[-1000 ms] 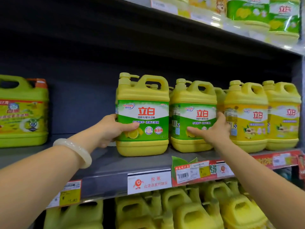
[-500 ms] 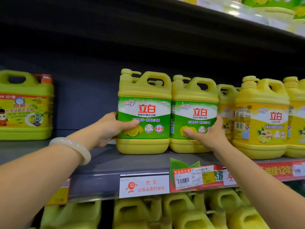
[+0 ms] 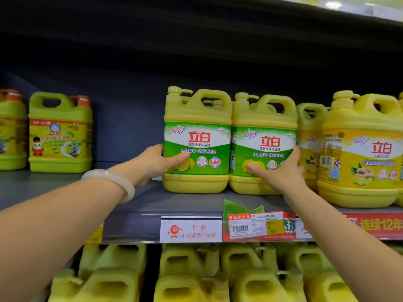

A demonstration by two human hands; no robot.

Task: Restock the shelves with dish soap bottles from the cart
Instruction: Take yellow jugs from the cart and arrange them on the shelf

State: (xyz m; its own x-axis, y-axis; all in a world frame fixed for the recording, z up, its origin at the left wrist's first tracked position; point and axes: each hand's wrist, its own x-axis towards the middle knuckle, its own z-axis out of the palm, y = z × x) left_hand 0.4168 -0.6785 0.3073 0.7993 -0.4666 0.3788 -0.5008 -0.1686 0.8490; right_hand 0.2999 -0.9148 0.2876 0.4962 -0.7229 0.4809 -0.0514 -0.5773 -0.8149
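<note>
A grey store shelf (image 3: pixel 152 205) holds two green-labelled yellow dish soap jugs side by side, upright. The left hand (image 3: pixel 152 164) grips the left jug (image 3: pixel 197 140); the right hand (image 3: pixel 281 171) grips the right jug (image 3: pixel 263 144), thumbs across their labels.

Left fingers (image 3: pixel 161 149) hidden behind bottle (image 3: pixel 197 144); price tag (image 3: pixel 253 225) print blurred.

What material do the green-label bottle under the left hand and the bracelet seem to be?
Green-label bottle: looks like opaque yellow moulded plastic, semi-matte, with a glossy printed label. Bracelet: pale, milky, smooth and softly shiny, possibly jade or glass; the picture cannot settle it.
</note>
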